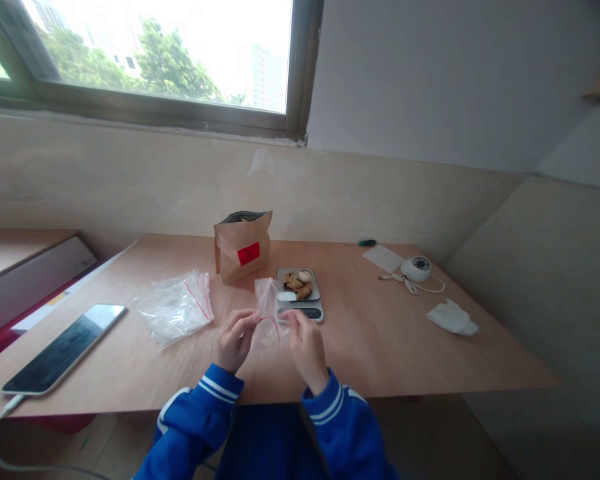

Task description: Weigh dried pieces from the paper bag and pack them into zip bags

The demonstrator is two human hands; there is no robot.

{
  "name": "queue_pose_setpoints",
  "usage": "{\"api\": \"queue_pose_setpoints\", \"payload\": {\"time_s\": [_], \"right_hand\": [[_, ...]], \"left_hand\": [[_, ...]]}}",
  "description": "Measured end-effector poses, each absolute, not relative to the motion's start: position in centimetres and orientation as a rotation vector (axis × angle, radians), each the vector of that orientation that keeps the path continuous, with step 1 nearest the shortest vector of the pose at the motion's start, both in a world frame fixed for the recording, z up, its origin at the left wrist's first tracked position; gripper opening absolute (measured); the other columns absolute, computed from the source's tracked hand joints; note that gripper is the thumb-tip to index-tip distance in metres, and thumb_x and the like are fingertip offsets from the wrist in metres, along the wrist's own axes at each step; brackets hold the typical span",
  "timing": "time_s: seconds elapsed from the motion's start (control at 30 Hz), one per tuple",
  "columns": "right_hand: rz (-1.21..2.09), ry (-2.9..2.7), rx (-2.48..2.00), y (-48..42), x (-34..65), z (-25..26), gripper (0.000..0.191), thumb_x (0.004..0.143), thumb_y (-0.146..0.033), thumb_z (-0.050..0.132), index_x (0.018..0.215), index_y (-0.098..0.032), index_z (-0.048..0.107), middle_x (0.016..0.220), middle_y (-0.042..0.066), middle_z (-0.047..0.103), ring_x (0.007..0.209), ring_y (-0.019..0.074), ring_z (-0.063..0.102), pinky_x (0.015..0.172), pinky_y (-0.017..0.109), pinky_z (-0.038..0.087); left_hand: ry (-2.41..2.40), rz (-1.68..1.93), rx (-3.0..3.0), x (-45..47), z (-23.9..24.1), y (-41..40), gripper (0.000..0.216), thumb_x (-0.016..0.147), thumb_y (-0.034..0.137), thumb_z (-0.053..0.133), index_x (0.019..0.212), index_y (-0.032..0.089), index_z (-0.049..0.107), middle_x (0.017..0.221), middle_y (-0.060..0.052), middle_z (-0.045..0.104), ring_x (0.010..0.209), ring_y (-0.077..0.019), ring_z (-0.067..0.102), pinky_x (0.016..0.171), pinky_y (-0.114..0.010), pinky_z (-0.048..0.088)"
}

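Between my two hands hangs a small clear zip bag (267, 298) with a red line along its seal. My left hand (238, 339) pinches one side of it near the red line. Fingers of my right hand (306, 347) are closed on the other side. Just behind the bag stands a small kitchen scale (314, 313), its display partly covered by my right fingers. On its plate lie several brown dried pieces (298, 285) and a paler round one (305, 275); I cannot tell what kind they are.
A brown paper pouch (240, 257) with a red label stands open behind. Left lie a stack of clear zip bags (177, 307) and a phone (65, 350) on a cable. Right are a white dome camera (415, 269), a white paper (383, 258), a crumpled tissue (452, 317) and a green-handled tool (367, 243).
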State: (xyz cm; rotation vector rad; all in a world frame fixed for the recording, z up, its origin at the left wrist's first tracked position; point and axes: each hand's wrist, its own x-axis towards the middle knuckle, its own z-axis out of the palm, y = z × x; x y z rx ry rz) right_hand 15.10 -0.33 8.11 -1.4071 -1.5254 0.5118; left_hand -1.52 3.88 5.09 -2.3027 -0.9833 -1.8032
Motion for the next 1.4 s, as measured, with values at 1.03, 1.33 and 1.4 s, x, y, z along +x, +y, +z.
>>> {"api": "queue_pose_setpoints", "payload": {"time_s": [1.03, 1.33, 1.4], "right_hand": [[-0.032, -2.050, -1.627, 8.6, 23.1, 5.5, 0.002, 0.081, -0.022, 0.062, 0.079, -0.022, 0.063, 0.091, 0.003, 0.068, 0.089, 0.0229, 0.054, 0.075, 0.034, 0.031], [0.128, -1.992, -1.589, 8.6, 23.4, 5.2, 0.014, 0.075, -0.022, 0.068, 0.087, -0.020, 0.062, 0.091, 0.005, 0.069, 0.089, 0.0237, 0.057, 0.079, 0.036, 0.038], [0.214, -1.833, -1.527, 8.5, 23.3, 5.8, 0.017, 0.075, -0.029, 0.068, 0.089, -0.020, 0.063, 0.088, 0.005, 0.068, 0.084, 0.0220, 0.058, 0.078, 0.036, 0.041]], "left_hand": [[-1.032, -2.082, -1.976, 0.7, 0.2, 9.1, 0.003, 0.086, 0.018, 0.047, 0.087, 0.019, 0.045, 0.079, 0.001, 0.049, 0.062, -0.0102, 0.048, 0.059, -0.025, 0.041], [-1.042, -2.059, -1.986, 0.7, 0.6, 9.0, 0.003, 0.087, 0.021, 0.047, 0.086, 0.019, 0.045, 0.077, 0.001, 0.050, 0.059, -0.0093, 0.047, 0.054, -0.023, 0.040], [-1.043, -2.068, -1.981, 0.7, 0.4, 9.1, 0.004, 0.087, 0.022, 0.047, 0.086, 0.019, 0.046, 0.078, 0.001, 0.050, 0.059, -0.0095, 0.048, 0.054, -0.023, 0.040]]}}
